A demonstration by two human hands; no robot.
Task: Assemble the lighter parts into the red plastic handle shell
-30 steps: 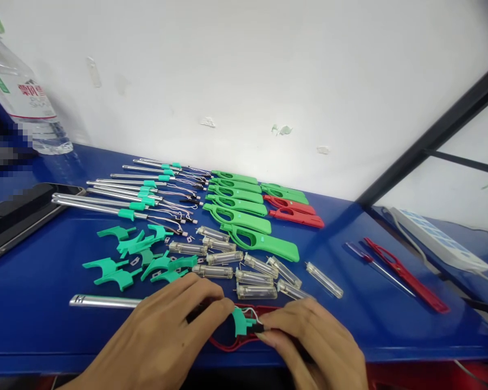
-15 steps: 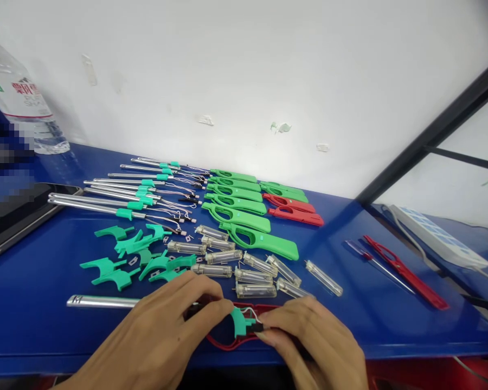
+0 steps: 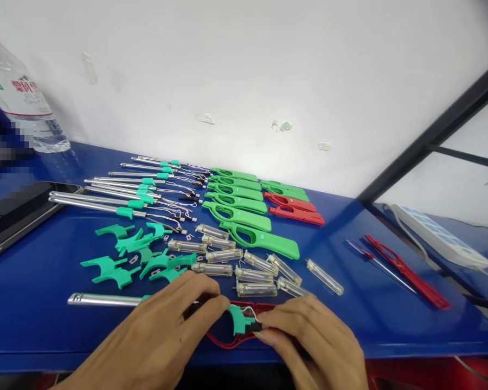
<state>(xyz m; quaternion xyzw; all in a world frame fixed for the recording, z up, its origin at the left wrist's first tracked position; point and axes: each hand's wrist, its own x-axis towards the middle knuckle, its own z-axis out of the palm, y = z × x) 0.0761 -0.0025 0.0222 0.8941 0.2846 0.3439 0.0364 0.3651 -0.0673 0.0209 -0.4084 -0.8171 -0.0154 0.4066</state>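
From where I watch, the fingers (image 3: pixel 217 303) of my left hand (image 3: pixel 162 338) curl down over the assembly and hide most of it; I cannot tell what lies under the palm. The right hand (image 3: pixel 313 341) has its fingers pinched together on a small black piece (image 3: pixel 255 326) at the end of the teal trigger part (image 3: pixel 238 319), and the left fingers press on that part from 9 o'clock. Both wrists are cut off by the lower edge.

The teal trigger part sits on a red handle shell (image 3: pixel 228 341) at the near edge of the blue tabletop (image 3: pixel 32 303), thin white wires (image 3: pixel 250 311) looping off its top. A silver tube (image 3: pixel 103 299) runs out toward 9 o'clock from under the left hand.

Just beyond the fingers, toward 12 o'clock, lie clear cartridges (image 3: pixel 256 290), close enough to crowd the knuckles. Loose teal triggers (image 3: pixel 117 276) lie at 10 o'clock, with tube assemblies (image 3: pixel 117 197) behind them, then green handle shells (image 3: pixel 260 241) and red ones (image 3: pixel 296 215). A water bottle (image 3: pixel 20 103) stands far at 10 o'clock, its top cut off. A red shell (image 3: pixel 406 273) lies at 2 o'clock.
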